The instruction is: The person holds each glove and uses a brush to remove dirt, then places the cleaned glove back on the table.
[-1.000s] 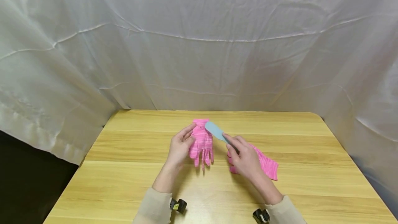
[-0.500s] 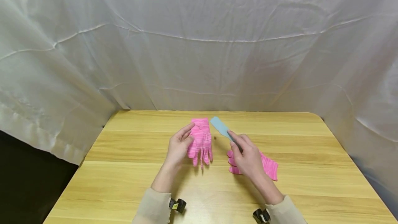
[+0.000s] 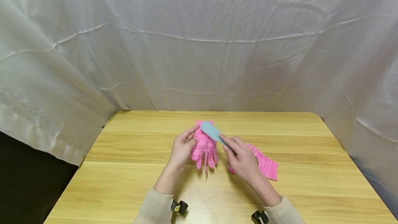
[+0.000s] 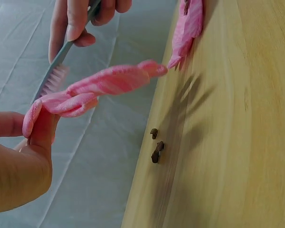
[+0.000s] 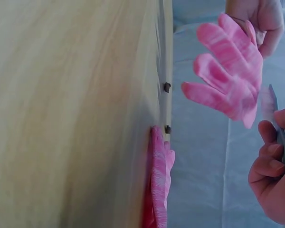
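Observation:
My left hand [image 3: 182, 147] pinches a pink knitted glove [image 3: 206, 148] by its side, above the table, with the glove's fingers pointing toward me. In my right hand [image 3: 244, 158] is a blue-grey brush [image 3: 209, 130], gripped by its handle, one finger along its back. The pale bristles [image 4: 57, 78] face the glove near its cuff; whether they touch it I cannot tell. A second pink glove [image 3: 268, 167] lies on the table, partly hidden beneath my right hand.
Several small dark crumbs [image 4: 157, 151] lie on the wooden table [image 3: 124, 182] below the held glove. A grey curtain [image 3: 199, 61] stands behind the table's far edge and along its sides.
The brush swings off to the right of the glove, then comes back left over its cuff area. My left hand and the held glove have shifted slightly right. The other glove stays put.

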A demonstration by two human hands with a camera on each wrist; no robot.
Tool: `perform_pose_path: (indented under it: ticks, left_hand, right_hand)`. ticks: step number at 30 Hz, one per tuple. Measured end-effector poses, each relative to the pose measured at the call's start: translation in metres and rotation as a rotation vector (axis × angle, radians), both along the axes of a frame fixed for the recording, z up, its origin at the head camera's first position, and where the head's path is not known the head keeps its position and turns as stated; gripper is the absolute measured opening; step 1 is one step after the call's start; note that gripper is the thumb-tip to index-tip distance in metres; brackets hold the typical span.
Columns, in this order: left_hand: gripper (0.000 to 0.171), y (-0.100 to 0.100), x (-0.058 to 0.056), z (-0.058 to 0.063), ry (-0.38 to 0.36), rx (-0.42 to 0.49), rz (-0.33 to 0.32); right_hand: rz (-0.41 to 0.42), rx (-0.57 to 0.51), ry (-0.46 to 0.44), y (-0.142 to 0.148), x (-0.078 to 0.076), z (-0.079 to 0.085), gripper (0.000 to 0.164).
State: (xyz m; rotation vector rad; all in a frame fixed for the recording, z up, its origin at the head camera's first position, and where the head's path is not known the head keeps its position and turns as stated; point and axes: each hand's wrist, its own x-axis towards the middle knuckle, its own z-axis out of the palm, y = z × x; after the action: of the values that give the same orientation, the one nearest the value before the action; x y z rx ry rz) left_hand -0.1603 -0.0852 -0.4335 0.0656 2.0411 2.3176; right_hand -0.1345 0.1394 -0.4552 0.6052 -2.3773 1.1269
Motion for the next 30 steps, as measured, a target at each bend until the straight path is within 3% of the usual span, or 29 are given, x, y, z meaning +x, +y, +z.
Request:
perform_pose_path:
  ticks: [6,14,30]
  left_hand:
    - [0.051,0.0000,-0.0003,-0.0003,-0.002,0.003,-0.001]
    - [0.049,0.0002,0.0000,0.0010,0.012,-0.001,0.010]
    - [0.048,0.0008,-0.0001,0.0003,0.011,0.005,0.006]
  right_hand:
    - [-0.023,0.033,0.014,-0.0002,-0.0005,-0.0016,0.045]
    - [-0.038,0.015,-0.048,0.0010,-0.0017,-0.0013,0.043]
    - [-0.081,0.020,-0.021,0.0016,-0.0033,-0.0031,0.042]
